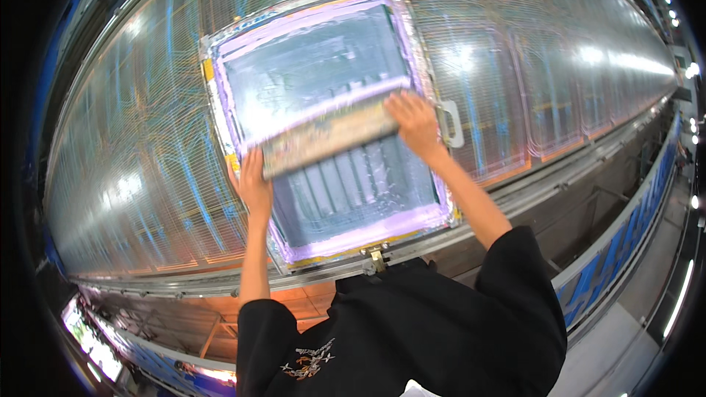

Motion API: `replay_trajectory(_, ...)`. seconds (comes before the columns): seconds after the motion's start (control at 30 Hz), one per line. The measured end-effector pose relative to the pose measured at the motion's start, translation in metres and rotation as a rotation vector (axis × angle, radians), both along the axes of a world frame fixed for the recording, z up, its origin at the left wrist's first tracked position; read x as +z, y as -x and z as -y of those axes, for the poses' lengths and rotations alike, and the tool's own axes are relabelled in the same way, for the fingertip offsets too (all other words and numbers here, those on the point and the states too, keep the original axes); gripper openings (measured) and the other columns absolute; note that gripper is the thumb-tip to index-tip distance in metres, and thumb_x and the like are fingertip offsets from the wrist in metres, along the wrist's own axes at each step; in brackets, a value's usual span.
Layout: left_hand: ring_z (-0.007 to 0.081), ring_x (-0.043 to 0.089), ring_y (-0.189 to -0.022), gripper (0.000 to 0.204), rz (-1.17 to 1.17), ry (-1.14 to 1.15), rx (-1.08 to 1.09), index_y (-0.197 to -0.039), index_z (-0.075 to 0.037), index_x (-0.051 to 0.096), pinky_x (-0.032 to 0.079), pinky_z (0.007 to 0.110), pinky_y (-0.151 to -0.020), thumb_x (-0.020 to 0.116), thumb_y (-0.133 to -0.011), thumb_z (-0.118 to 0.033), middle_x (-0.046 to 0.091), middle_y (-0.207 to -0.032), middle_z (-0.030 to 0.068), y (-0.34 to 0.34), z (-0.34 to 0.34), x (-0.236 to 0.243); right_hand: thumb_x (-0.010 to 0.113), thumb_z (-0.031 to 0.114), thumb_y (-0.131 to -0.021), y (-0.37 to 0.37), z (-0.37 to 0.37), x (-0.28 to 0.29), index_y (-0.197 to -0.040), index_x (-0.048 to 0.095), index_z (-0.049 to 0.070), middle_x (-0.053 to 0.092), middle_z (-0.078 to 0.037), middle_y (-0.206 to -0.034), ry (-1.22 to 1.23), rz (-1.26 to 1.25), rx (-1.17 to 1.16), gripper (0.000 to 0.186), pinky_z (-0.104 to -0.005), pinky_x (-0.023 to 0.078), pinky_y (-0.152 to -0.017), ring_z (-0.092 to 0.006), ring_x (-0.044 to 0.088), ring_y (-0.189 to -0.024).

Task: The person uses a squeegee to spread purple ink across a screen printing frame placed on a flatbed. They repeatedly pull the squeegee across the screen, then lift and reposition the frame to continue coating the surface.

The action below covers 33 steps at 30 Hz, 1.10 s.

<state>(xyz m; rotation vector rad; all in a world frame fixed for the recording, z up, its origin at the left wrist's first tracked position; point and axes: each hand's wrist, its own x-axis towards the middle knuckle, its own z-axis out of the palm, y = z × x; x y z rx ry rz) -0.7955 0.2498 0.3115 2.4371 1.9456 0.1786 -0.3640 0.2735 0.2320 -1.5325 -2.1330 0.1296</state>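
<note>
A long squeegee (327,134) with a worn, ink-stained wooden holder lies slantwise across a printing screen (428,73). My left hand (254,185) grips its left end, fingers on the far side. Its right end is in my right hand (414,121), which sits farther from me. Purple ink (368,231) is smeared along the screen's borders, and a purple line runs along the squeegee's far edge. Dark vertical stripes show through the mesh on the near side. The squeegee's blade is hidden beneath the holder.
The screen lies on a long printing table (485,95) streaked with blue and orange. A metal rail (184,284) runs along its near edge, with a clamp (376,257) at the screen's near side. A pale handle (451,123) sticks out on the right. Blue-panelled railing (610,254) stands at the right.
</note>
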Motion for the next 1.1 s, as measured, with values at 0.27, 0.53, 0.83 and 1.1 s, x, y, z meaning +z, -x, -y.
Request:
replay_trajectory(0.27, 0.0326, 0.077, -0.082, 0.034, 0.035, 0.642, -0.066, -0.105, -0.007, 0.082, 0.057, 0.043, -0.079, 0.084, -0.077, -0.025, 0.078, -0.088, 0.0187, 0.059, -0.341, 0.037, 0.087, 0.045, -0.074, 0.006, -0.331, 0.056, -0.099, 0.080, 0.010, 0.077, -0.018, -0.092, 0.435, 0.210, 0.194, 0.043, -0.0514, 0.058, -0.080, -0.0400, 0.074, -0.092)
replay_trajectory(0.53, 0.0448, 0.068, -0.092, 0.049, 0.052, 0.035, 0.057, -0.120, -0.021, 0.081, 0.052, 0.052, -0.089, 0.075, -0.072, -0.009, 0.074, -0.092, 0.0253, 0.052, -0.267, -0.046, 0.081, 0.019, -0.074, 0.010, -0.250, 0.033, -0.103, 0.079, 0.017, 0.076, -0.012, -0.093, 0.182, 0.123, -0.044, 0.029, -0.0491, 0.053, -0.083, -0.0339, 0.072, -0.096)
replay_trajectory(0.83, 0.0381, 0.067, -0.111, 0.054, 0.143, 0.091, -0.037, -0.115, -0.008, 0.079, 0.031, 0.054, -0.123, 0.067, -0.064, 0.004, 0.076, -0.110, 0.0173, 0.028, 0.029, -0.029, 0.075, 0.009, -0.069, -0.004, 0.057, 0.038, -0.098, 0.074, 0.011, 0.069, -0.015, -0.099, 0.226, 0.038, -0.067, 0.029, -0.0488, 0.049, -0.088, -0.0350, 0.064, -0.103)
replay_trajectory(1.1, 0.0309, 0.069, -0.110, 0.048, 0.268, 0.147, -0.001, -0.109, -0.005, 0.078, 0.014, 0.060, -0.127, 0.066, -0.064, 0.007, 0.078, -0.111, 0.0116, -0.014, 0.291, 0.014, 0.078, 0.012, -0.067, -0.015, 0.317, 0.066, -0.122, 0.075, 0.013, 0.072, -0.007, -0.123, 0.523, 0.104, -0.066, 0.055, -0.0415, 0.045, -0.102, -0.0262, 0.060, -0.119)
